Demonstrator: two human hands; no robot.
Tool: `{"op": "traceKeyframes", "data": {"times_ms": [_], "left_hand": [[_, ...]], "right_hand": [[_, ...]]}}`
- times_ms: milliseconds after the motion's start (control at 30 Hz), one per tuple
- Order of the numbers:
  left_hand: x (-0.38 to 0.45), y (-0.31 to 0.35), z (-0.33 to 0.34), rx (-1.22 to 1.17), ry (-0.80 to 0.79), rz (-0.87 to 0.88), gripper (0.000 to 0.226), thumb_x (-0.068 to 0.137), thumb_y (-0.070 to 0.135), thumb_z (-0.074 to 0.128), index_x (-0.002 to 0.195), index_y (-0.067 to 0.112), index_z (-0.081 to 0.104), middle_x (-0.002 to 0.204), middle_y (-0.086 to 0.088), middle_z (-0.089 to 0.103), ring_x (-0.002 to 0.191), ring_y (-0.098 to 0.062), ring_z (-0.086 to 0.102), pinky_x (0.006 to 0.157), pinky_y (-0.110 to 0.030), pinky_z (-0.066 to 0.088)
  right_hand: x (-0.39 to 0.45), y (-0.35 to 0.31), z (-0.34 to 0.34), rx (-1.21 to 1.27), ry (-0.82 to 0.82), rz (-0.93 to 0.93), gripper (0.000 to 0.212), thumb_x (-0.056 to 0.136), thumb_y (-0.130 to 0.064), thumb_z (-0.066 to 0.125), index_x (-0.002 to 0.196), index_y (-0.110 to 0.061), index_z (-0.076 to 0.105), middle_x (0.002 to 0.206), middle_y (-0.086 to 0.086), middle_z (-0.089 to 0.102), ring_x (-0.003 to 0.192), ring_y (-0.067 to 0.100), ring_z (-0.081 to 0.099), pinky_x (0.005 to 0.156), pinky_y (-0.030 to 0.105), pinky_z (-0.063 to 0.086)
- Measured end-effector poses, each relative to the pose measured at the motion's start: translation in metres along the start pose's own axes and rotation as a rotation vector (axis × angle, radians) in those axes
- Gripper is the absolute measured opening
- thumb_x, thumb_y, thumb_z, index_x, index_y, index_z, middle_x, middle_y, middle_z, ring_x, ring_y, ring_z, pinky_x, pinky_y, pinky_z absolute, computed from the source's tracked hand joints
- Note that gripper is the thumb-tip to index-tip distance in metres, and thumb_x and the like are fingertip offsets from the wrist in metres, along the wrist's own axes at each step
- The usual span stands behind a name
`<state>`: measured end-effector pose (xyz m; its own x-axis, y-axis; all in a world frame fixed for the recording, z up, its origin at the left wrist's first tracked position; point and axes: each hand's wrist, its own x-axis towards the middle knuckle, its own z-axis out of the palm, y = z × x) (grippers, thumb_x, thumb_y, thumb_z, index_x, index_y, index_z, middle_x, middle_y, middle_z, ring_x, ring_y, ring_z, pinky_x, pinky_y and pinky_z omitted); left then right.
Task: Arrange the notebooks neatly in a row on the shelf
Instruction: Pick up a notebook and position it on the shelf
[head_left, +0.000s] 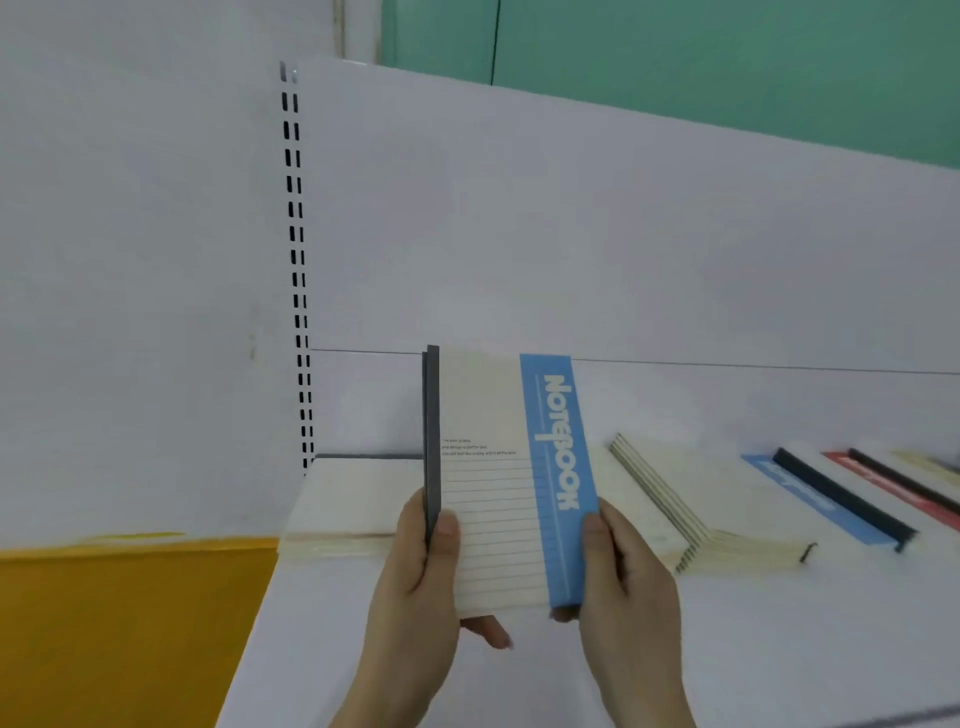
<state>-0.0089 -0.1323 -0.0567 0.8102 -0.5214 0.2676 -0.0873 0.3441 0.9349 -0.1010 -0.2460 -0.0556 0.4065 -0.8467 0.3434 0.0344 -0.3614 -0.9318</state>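
A cream notebook with a blue "NOTEBOOK" band and a dark spine (498, 483) is held upright above the white shelf (753, 639). My left hand (415, 587) grips its spine edge, thumb on the cover. My right hand (623, 582) grips the blue edge. A flat stack of cream notebooks (348, 509) lies at the shelf's left end behind my left hand. Another stack of cream notebooks (691, 499) lies flat to the right. Farther right lie a blue-banded notebook (831, 499) and a red-banded notebook (893, 488), both flat.
The shelf's white back panel (597, 234) rises behind the notebooks, with a slotted upright (297, 270) at its left. A yellow surface (119, 623) lies below the shelf's left edge. A green wall (727, 62) stands beyond the panel.
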Motion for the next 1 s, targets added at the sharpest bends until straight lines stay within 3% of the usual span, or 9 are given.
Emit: {"op": "traceKeyframes", "data": {"times_ms": [100,300,500,600,700,767,833,933,1000], "left_hand": [[-0.007,-0.003,0.032,0.001,-0.113,0.008,0.035,0.105,0.021,0.037,0.134,0.038,0.050,0.104,0.002,0.069,0.058,-0.037,0.065,0.044,-0.041,0.056],[-0.034,-0.023,0.112,0.107,-0.207,0.075,0.059,0.106,0.018,0.036,0.148,0.054,0.017,0.107,0.022,0.066,0.047,-0.033,0.059,0.043,-0.041,0.054],[-0.070,-0.030,0.210,0.079,-0.234,0.054,0.056,0.106,0.013,0.037,0.149,0.047,0.027,0.109,0.015,0.070,0.048,-0.026,0.060,0.041,-0.036,0.052],[-0.085,-0.043,0.263,0.058,-0.157,-0.007,0.054,0.106,0.012,0.039,0.149,0.043,0.033,0.111,0.013,0.068,0.054,-0.028,0.063,0.039,-0.036,0.051],[-0.094,-0.059,0.309,0.078,-0.117,-0.025,0.052,0.106,0.012,0.040,0.147,0.044,0.035,0.110,0.015,0.068,0.058,-0.030,0.064,0.040,-0.042,0.053],[-0.096,-0.067,0.334,0.111,-0.110,-0.042,0.052,0.106,0.013,0.039,0.147,0.044,0.034,0.107,0.020,0.067,0.057,-0.028,0.063,0.041,-0.040,0.053],[-0.097,-0.070,0.356,0.179,-0.135,-0.058,0.051,0.106,0.013,0.039,0.145,0.045,0.033,0.107,0.019,0.066,0.058,-0.026,0.062,0.040,-0.035,0.051],[-0.086,-0.079,0.381,0.347,-0.138,-0.008,0.044,0.102,0.011,0.040,0.138,0.038,0.044,0.107,0.003,0.061,0.076,-0.022,0.062,0.047,-0.033,0.054],[-0.072,-0.089,0.390,0.563,-0.133,0.109,0.042,0.100,0.016,0.043,0.141,0.027,0.046,0.108,0.002,0.056,0.090,-0.018,0.059,0.071,-0.040,0.057]], "right_hand": [[-0.001,0.004,-0.036,-0.045,0.066,0.001,0.026,0.101,-0.028,0.042,0.115,-0.031,0.063,0.075,0.002,0.068,0.052,0.019,0.062,0.043,0.019,0.046],[-0.002,0.014,-0.121,-0.132,0.201,0.012,0.024,0.101,-0.032,0.039,0.117,-0.031,0.056,0.079,-0.001,0.066,0.048,0.013,0.059,0.042,0.018,0.044],[0.007,0.041,-0.218,-0.259,0.272,-0.002,0.047,0.087,-0.057,0.035,0.134,-0.054,0.034,0.109,-0.036,0.050,0.093,0.000,0.059,0.077,0.037,0.057],[0.013,0.056,-0.282,-0.439,0.170,-0.133,0.049,0.084,-0.055,0.045,0.132,-0.047,0.040,0.120,-0.037,0.040,0.109,-0.012,0.045,0.075,0.018,0.054],[0.022,0.070,-0.342,-0.600,0.008,-0.239,0.054,0.083,-0.057,0.053,0.133,-0.041,0.043,0.133,-0.035,0.032,0.119,-0.016,0.034,0.087,0.016,0.050],[0.029,0.077,-0.371,-0.728,-0.104,-0.235,0.068,0.082,-0.064,0.054,0.142,-0.042,0.032,0.138,-0.037,0.018,0.122,-0.017,0.023,0.097,-0.001,0.028],[0.042,0.080,-0.393,-0.802,-0.156,-0.191,0.073,0.082,-0.065,0.055,0.145,-0.044,0.025,0.139,-0.036,0.011,0.121,-0.016,0.014,0.089,-0.010,0.014],[0.066,0.089,-0.421,-0.853,-0.148,-0.217,0.072,0.084,-0.065,0.053,0.146,-0.041,0.027,0.149,-0.027,0.016,0.119,-0.014,0.011,0.101,0.001,0.013],[0.083,0.095,-0.431,-0.897,-0.170,-0.227,0.072,0.086,-0.066,0.048,0.148,-0.040,0.024,0.152,-0.023,0.015,0.126,-0.010,0.012,0.108,0.009,0.013]]}}
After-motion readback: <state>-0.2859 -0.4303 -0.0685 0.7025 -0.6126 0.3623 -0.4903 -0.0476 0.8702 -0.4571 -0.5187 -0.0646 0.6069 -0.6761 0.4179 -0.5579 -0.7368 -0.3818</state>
